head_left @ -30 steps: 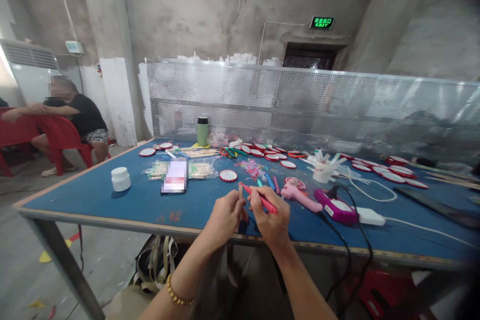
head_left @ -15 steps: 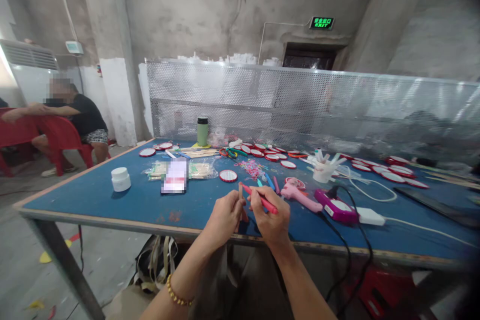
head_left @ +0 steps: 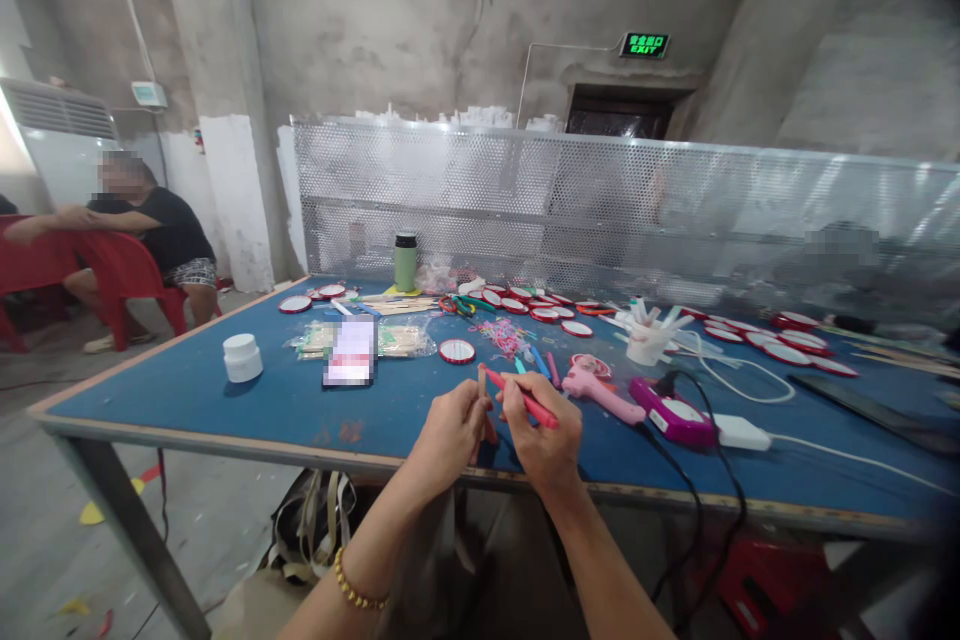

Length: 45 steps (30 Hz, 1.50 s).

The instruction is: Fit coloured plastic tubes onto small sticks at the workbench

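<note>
My left hand (head_left: 450, 430) is closed round a flat wooden stick (head_left: 482, 384), held upright with its top end above my fingers. In my right hand (head_left: 547, 430) is a red marker pen (head_left: 534, 402), gripped like a pencil. Its tip meets or nearly meets the upper end of the stick; I cannot tell which. The stick's top looks reddish. Both hands are over the front edge of the blue table (head_left: 292, 420). Just beyond them lie a round red-rimmed disc (head_left: 457, 351), several coloured pens (head_left: 538, 361) and a pile of small colourful bits (head_left: 504, 336).
A pink glue gun (head_left: 604, 394), a purple device (head_left: 673, 417) and cables lie to the right. A phone (head_left: 350, 352), a packet of sticks (head_left: 405, 340) and a white jar (head_left: 241, 358) are left. A green bottle (head_left: 405, 265) stands by the perforated metal screen (head_left: 450, 180).
My right hand and the marker have shifted very slightly to the right. Both hands keep the same hold, and the table things stay in place.
</note>
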Each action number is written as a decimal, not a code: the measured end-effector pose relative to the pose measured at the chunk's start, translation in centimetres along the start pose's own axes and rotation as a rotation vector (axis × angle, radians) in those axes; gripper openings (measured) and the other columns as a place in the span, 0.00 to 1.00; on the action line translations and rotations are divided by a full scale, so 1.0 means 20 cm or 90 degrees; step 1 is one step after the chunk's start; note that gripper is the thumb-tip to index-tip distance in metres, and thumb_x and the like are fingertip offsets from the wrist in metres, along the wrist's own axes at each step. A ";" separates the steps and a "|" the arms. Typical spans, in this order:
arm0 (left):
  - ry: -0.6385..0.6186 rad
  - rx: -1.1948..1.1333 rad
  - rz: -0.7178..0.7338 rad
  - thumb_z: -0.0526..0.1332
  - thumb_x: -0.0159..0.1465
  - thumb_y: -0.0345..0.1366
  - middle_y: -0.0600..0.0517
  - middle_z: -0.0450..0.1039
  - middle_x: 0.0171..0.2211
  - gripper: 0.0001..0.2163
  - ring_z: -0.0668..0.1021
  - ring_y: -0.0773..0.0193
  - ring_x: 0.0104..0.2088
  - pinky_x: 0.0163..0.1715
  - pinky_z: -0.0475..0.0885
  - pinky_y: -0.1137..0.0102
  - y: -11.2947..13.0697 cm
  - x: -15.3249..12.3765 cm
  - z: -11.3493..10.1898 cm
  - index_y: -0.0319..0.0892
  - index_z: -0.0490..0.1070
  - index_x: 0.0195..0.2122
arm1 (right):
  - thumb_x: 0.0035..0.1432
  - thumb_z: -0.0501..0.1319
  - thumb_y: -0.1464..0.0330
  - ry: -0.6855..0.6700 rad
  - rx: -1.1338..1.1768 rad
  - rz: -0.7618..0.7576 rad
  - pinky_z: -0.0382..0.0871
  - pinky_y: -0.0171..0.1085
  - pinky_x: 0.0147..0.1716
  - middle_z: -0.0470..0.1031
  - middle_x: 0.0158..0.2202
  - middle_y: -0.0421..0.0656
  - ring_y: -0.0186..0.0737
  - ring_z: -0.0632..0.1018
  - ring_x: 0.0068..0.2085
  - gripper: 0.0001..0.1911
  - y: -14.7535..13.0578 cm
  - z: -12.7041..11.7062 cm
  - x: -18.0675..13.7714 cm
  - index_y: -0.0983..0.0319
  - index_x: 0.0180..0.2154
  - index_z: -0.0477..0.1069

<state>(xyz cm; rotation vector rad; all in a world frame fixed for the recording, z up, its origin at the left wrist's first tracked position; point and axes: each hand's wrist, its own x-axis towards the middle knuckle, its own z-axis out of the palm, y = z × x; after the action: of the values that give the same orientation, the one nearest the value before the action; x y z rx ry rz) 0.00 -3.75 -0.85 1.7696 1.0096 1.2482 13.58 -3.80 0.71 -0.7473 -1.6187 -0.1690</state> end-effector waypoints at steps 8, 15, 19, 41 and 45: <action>-0.011 -0.035 -0.019 0.51 0.69 0.45 0.55 0.71 0.21 0.13 0.65 0.70 0.14 0.18 0.59 0.74 0.00 0.00 0.00 0.43 0.64 0.32 | 0.66 0.58 0.71 0.040 0.009 0.009 0.72 0.31 0.26 0.77 0.26 0.38 0.33 0.77 0.23 0.08 0.00 0.00 -0.01 0.60 0.35 0.74; -0.002 -0.011 0.002 0.50 0.70 0.44 0.58 0.65 0.17 0.14 0.65 0.70 0.14 0.19 0.60 0.75 0.01 0.00 0.00 0.43 0.62 0.30 | 0.66 0.57 0.72 0.005 0.021 0.001 0.72 0.31 0.26 0.77 0.26 0.38 0.33 0.78 0.24 0.09 -0.01 0.00 0.00 0.60 0.34 0.74; -0.002 -0.003 0.010 0.50 0.70 0.43 0.59 0.64 0.16 0.14 0.64 0.71 0.14 0.20 0.60 0.75 0.01 0.00 0.00 0.43 0.62 0.29 | 0.66 0.57 0.72 -0.005 0.020 -0.005 0.72 0.31 0.27 0.77 0.26 0.38 0.33 0.78 0.24 0.09 -0.01 0.00 0.00 0.60 0.34 0.74; 0.007 0.023 0.009 0.50 0.70 0.41 0.59 0.64 0.16 0.13 0.64 0.70 0.15 0.21 0.60 0.75 0.01 0.00 0.00 0.43 0.62 0.29 | 0.66 0.57 0.70 -0.010 0.019 0.014 0.75 0.31 0.27 0.79 0.28 0.40 0.35 0.81 0.27 0.09 -0.02 0.01 0.01 0.59 0.35 0.75; 0.010 0.030 0.013 0.50 0.69 0.40 0.59 0.64 0.17 0.13 0.65 0.70 0.16 0.22 0.60 0.75 0.01 0.00 0.00 0.43 0.62 0.29 | 0.66 0.57 0.70 -0.005 0.010 0.004 0.75 0.32 0.28 0.80 0.29 0.40 0.35 0.81 0.28 0.08 -0.02 0.01 0.01 0.60 0.35 0.75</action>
<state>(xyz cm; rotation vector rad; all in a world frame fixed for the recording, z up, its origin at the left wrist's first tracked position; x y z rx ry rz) -0.04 -3.90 -0.61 1.8132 1.0400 1.2622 13.25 -3.86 0.94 -0.7424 -1.6225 -0.1492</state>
